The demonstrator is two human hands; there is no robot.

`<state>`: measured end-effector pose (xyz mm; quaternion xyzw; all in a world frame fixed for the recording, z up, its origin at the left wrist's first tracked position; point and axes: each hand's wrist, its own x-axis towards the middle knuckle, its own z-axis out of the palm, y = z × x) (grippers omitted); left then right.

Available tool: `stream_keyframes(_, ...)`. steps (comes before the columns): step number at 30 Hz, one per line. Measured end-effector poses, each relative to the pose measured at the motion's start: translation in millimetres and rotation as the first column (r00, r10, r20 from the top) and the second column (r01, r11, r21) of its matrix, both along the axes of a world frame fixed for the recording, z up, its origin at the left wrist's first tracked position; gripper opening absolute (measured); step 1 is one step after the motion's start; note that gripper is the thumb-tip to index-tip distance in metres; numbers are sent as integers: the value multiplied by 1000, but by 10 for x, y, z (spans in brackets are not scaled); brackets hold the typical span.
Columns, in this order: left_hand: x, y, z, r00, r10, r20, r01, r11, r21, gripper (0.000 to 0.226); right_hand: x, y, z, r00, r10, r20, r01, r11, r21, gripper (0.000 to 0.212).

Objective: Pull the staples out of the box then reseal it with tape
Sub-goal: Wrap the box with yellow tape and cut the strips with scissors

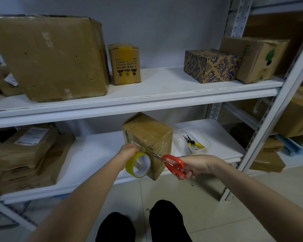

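Standing at the front edge of the lower shelf, the box has the left hand gripping the tape roll at its near corner, fingers curled tight, while the right hand clamps the red scissors, blades against the box just beside the roll.

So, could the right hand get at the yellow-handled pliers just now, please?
Probably yes: the pliers lie right of the box, nothing between them and the right hand. But it grips the scissors, so it could hardly take them yet.
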<state>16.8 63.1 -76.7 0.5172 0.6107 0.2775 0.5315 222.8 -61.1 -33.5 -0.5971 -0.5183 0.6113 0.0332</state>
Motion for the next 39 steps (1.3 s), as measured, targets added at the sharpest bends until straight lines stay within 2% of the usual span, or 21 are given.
stream_keyframes(3, -8, 11, -2, 1000, -14, -22, 14, 1000, 8, 6, -119, 10, -31, 990, -60, 130, 50, 996, 80, 51)
stream_keyframes(5, -5, 6, 7, 999, -28, -33, 28, 999, 17, 6, -184, 23, -60, 983, -76, 165, 60, 993, 100, 50)
stream_keyframes(13, 10, 10, 30, 991, -92, -98, 96, 995, 29, 23, -247, 32, -132, 978, -154, 140, 140, 984, 108, 53)
stream_keyframes(17, -1, 2, 42, 977, -143, -160, 147, 989, 15, 25, -180, -27, -165, 979, -155, 130, 144, 986, 86, 53)
stream_keyframes(21, -2, 4, 49, 978, -122, -169, 126, 992, 15, 24, -189, -22, -214, 976, -150, 157, 139, 987, 79, 53)
stream_keyframes(31, -22, -17, 47, 960, -219, -176, 217, 976, -34, 9, -442, 159, -398, 967, -255, -3, 254, 961, 111, 53)
stream_keyframes(36, -35, 0, 46, 971, -177, -158, 170, 984, -56, 23, -470, 200, -475, 957, -283, -60, 289, 945, 155, 53)
stream_keyframes(39, -45, 16, 62, 968, -185, -171, 180, 983, -43, 9, -436, 193, -497, 952, -296, -77, 305, 929, 211, 49)
